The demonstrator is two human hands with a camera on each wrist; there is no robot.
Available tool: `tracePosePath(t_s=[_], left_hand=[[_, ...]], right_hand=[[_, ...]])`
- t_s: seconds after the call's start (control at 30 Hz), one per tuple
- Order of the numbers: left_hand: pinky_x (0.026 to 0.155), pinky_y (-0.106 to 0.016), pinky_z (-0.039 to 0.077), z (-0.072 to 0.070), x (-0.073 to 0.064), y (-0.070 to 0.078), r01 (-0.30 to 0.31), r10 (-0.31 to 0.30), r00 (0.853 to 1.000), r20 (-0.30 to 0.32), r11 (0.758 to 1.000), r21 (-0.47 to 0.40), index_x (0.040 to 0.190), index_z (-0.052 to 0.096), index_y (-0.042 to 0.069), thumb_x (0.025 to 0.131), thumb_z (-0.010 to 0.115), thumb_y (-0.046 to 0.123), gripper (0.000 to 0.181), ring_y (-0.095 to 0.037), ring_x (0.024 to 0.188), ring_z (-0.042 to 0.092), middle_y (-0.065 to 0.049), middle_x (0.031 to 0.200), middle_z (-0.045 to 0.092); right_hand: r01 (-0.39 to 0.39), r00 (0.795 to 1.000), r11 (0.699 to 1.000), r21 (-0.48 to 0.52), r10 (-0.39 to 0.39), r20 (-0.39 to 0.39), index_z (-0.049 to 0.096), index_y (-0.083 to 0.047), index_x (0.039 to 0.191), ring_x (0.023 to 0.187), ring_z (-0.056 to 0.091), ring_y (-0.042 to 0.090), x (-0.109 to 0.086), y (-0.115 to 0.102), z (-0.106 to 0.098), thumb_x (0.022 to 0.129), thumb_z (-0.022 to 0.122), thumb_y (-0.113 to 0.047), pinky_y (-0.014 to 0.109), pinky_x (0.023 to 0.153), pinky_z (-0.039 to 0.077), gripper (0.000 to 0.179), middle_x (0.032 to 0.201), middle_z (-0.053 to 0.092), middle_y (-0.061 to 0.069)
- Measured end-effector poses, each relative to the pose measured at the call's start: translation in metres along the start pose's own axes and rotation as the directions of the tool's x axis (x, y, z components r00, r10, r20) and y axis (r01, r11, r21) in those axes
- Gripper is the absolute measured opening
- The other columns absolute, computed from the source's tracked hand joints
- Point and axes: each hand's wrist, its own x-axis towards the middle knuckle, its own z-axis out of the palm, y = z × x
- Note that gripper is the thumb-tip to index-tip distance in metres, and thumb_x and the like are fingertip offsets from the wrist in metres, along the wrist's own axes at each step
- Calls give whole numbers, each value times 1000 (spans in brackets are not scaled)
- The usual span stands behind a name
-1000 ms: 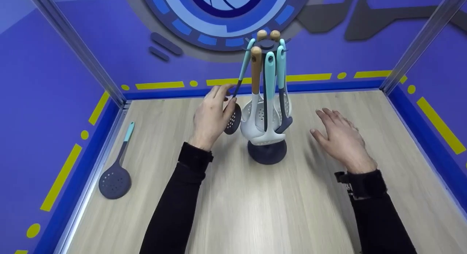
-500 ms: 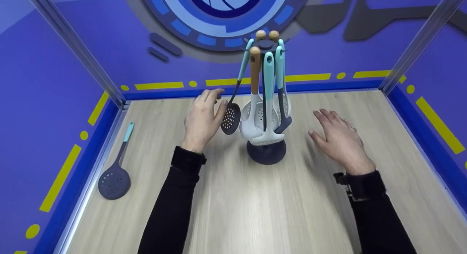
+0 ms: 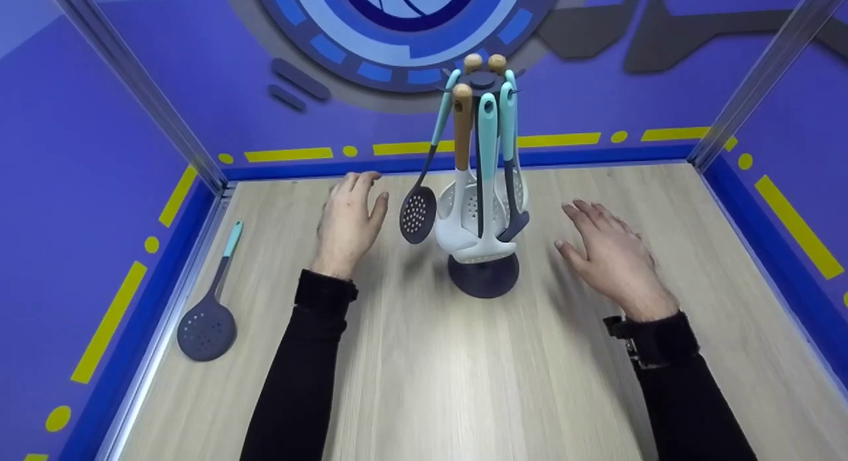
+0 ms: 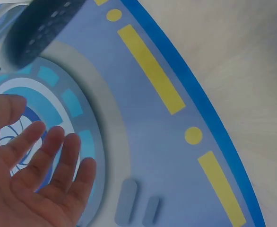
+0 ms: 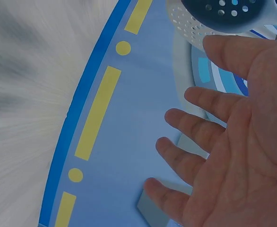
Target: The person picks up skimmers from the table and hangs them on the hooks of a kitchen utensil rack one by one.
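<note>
A dark round-based utensil stand (image 3: 483,277) holds several hanging kitchen tools with mint or wooden handles. On its left side hangs a dark skimmer (image 3: 417,214) with a mint handle. A white ladle (image 3: 456,234) with a wooden handle hangs at the front, beside a white tool with a mint handle (image 3: 488,130). My left hand (image 3: 348,219) hovers left of the skimmer with relaxed fingers, holding nothing; its spread fingers (image 4: 58,161) show in the left wrist view. To the right of the stand, my right hand (image 3: 613,256) is held in the air, fingers extended and holding nothing.
A dark slotted turner (image 3: 207,328) with a mint handle lies on the wooden table (image 3: 424,395) near the left edge. Blue printed panels (image 3: 298,130) with metal corner posts enclose the table at the back and both sides.
My left hand has moved left, away from the skimmer, which now hangs fully in sight on the stand. The right hand has barely shifted.
</note>
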Motion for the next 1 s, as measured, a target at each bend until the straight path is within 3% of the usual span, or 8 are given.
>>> tracePosePath(t_s=[0.2,0.33,1.0], left_hand=[[114,-67,62,-4,-2,-17,70,-73,996,59,996,56,158,69,8,118,69,27,44,-46,145,71,-17,152,76],[111,-72,62,-5,-3,-26,100,-106,992,62,990,101,159,69,8,117,70,29,47,-48,145,72,-18,156,75],[118,-73,57,-15,-11,-63,236,-265,959,106,945,227,167,61,7,119,67,32,54,-51,147,68,-23,164,68]], right_hand=[[21,1000,1000,-2,-21,2,46,-7,179,174,38,56,-2,-4,1,119,68,-36,80,139,33,70,186,44,26],[34,999,999,-9,-34,8,45,-6,179,173,39,56,-3,-6,1,119,67,-35,80,139,34,70,186,44,26],[106,994,993,-45,-107,-20,49,-7,177,171,46,54,-13,-22,0,118,70,-34,80,132,44,68,184,49,23]])
